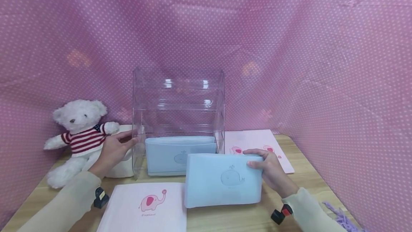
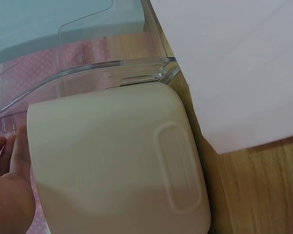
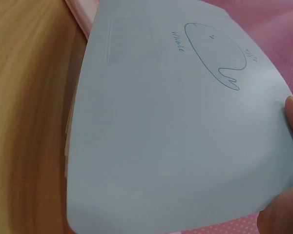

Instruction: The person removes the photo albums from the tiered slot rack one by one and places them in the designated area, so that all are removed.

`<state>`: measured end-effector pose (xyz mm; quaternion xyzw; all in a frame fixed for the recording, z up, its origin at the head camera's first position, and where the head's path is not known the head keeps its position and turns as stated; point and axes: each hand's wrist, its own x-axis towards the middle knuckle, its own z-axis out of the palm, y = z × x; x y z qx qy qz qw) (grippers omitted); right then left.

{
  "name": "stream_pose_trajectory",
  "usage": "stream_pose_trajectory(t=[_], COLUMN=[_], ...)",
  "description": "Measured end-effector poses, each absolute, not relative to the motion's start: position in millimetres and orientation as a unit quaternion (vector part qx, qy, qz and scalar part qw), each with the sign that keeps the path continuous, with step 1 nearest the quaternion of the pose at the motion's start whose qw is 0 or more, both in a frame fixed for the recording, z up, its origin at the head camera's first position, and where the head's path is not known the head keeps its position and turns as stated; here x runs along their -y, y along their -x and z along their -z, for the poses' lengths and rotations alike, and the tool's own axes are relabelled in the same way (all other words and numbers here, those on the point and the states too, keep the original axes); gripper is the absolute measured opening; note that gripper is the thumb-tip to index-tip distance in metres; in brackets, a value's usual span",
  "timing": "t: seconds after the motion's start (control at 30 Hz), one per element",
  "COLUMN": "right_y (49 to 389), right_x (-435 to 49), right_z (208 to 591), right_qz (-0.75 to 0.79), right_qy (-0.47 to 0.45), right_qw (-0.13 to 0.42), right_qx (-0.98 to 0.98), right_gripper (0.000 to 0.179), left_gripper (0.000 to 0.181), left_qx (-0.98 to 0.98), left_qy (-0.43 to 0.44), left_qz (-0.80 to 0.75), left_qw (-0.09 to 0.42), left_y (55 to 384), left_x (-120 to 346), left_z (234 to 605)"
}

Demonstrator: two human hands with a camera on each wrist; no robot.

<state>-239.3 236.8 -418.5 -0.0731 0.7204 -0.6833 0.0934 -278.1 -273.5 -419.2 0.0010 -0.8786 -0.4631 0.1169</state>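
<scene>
My right hand (image 1: 273, 171) pinches the right end of a light blue booklet (image 1: 222, 185), thumb on its front. Its cover shows a whale drawing, with page edges visible in the right wrist view. A second light blue whale booklet (image 1: 161, 156) stands inside a clear plastic rack (image 1: 180, 114), partly hidden by the held one. My left hand (image 1: 114, 151) is at the rack's left side, fingers extended against the clear wall. In the left wrist view, its fingers (image 2: 20, 156) show behind a cream bin (image 2: 117, 161), beside the rack.
A pink elephant booklet (image 1: 145, 210) lies in front of the rack on the wooden table (image 1: 305, 167). More pink booklets (image 1: 257, 139) lie behind to the right. A white teddy bear (image 1: 80, 131) sits at left. Purple yarn (image 1: 342, 219) lies near the right edge.
</scene>
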Motion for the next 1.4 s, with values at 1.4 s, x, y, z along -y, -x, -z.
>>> stream_pose_trajectory(t=[1.4], right_y=[231], right_x=[-244], right_z=[447], right_qz=[0.688], right_qy=[0.091], right_qw=[0.195], right_qx=[-0.693], right_gripper=[0.035], left_gripper=[0.060], left_qx=[0.886], left_qy=[-0.013], left_qz=[0.452], left_qw=[0.102], left_y=[278], left_x=[274], left_z=[419])
